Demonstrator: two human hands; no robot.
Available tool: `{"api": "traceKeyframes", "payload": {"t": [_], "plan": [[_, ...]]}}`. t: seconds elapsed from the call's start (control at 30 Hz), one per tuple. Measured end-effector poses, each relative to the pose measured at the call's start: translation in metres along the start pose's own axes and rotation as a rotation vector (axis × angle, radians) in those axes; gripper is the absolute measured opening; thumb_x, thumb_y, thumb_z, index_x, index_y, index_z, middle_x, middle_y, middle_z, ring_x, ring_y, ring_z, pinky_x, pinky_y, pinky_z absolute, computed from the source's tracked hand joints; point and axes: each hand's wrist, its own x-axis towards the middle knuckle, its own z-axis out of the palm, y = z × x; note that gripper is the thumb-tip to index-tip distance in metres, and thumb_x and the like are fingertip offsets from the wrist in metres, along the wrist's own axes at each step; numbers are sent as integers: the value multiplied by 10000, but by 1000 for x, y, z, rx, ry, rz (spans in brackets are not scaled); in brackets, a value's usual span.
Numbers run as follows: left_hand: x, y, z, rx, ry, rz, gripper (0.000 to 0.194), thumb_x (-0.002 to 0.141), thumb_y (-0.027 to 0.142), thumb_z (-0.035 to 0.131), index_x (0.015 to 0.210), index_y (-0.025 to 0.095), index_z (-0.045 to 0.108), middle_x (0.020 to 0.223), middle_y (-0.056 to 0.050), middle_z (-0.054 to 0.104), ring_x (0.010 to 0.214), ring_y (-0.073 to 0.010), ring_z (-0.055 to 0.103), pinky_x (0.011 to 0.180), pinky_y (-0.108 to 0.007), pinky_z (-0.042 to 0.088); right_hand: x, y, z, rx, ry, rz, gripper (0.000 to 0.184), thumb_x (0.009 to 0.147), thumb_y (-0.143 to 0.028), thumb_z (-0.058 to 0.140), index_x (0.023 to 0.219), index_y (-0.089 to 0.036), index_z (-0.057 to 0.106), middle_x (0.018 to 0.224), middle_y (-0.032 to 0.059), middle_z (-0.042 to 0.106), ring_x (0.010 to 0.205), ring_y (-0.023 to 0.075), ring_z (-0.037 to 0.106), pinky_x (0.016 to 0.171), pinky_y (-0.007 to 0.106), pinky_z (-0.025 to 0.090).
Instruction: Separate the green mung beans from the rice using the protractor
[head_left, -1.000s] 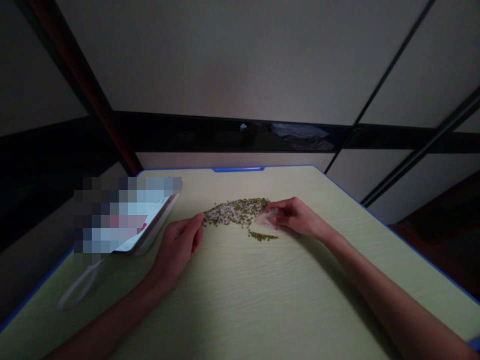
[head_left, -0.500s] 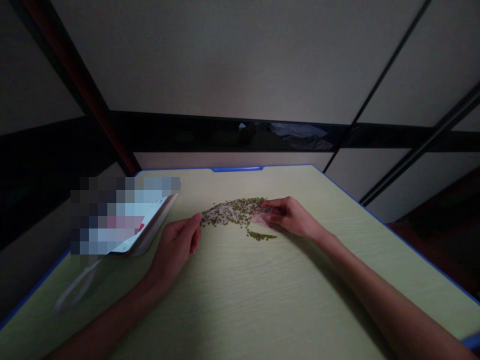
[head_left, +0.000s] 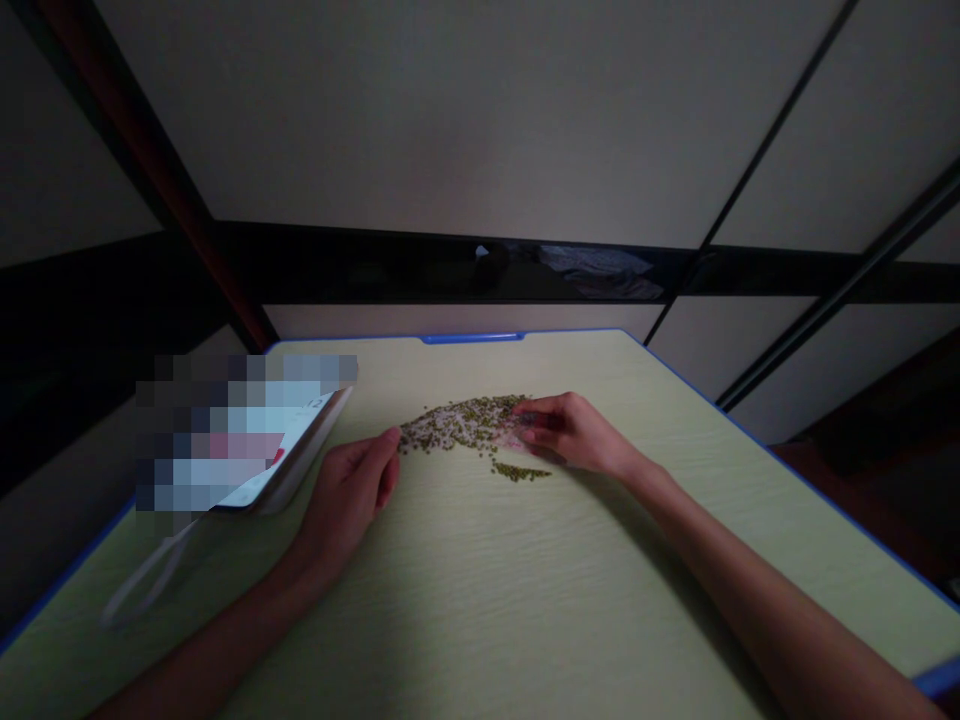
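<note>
Small green beans (head_left: pixel 469 415), which look like mung beans, lie in a long patch on and around a thin, pale plastic bag (head_left: pixel 511 437) with some pink print. My left hand (head_left: pixel 352 487) is closed in a pinch at the left tip of the patch, thumb on top, holding what looks like the bag's corner. At the other end, the fingers of my right hand (head_left: pixel 566 430) close on the bag, their tips partly hidden among the beans. Nearer me, a narrow strip of loose beans (head_left: pixel 520 471) rests on the table.
The pale wood-look table (head_left: pixel 480 590) has a blue edge and a blue handle piece (head_left: pixel 472 338) at the back. On the left stands a tilted device with a lit screen (head_left: pixel 247 490), partly blurred out, with a white strap (head_left: pixel 142 585). Cabinet panels (head_left: pixel 450 130) rise behind.
Both hands stay almost in place at the two ends of the bean patch. The whole view has shifted very slightly.
</note>
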Motion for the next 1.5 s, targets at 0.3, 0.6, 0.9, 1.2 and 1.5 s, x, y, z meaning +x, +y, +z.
{"api": "traceKeyframes", "payload": {"t": [0.3, 0.6, 0.9, 1.2, 1.5], "plan": [[-1, 1, 0, 5, -5, -11, 404, 724, 391, 416, 376, 190, 385, 324, 62, 330, 334, -67, 303, 370, -210, 225, 1, 0, -4, -127, -38, -107, 354, 717, -191, 508, 1018, -44, 623, 594, 11, 508, 506, 90, 417, 496, 226, 373], [-1, 0, 1, 2, -16, 3, 406, 737, 384, 418, 382, 190, 381, 333, 60, 335, 345, -71, 306, 375, -211, 228, -1, 1, -4, -112, -101, -127, 379, 722, -201, 513, 1055, -46, 608, 734, 57, 598, 542, 101, 454, 534, 233, 405], [-3, 3, 1, -6, -4, 1, 394, 730, 370, 430, 382, 192, 379, 326, 61, 331, 341, -75, 303, 377, -209, 233, -1, 2, -4, -139, -70, -103, 347, 705, -193, 532, 1014, -76, 636, 597, 6, 547, 488, 87, 407, 467, 208, 351], [-2, 4, 1, 5, 2, -2, 390, 728, 357, 433, 379, 192, 381, 323, 60, 337, 342, -77, 318, 376, -213, 236, 1, 0, 2, -36, -8, -15, 382, 708, -193, 522, 1055, -59, 607, 554, -9, 503, 462, 76, 386, 437, 203, 342], [-2, 1, 1, -18, -6, 15, 397, 737, 360, 432, 382, 193, 377, 328, 59, 340, 344, -76, 313, 375, -216, 232, 1, -3, -3, -131, -72, -132, 350, 728, -196, 520, 1035, -61, 621, 731, 56, 609, 568, 112, 483, 549, 243, 424]]}}
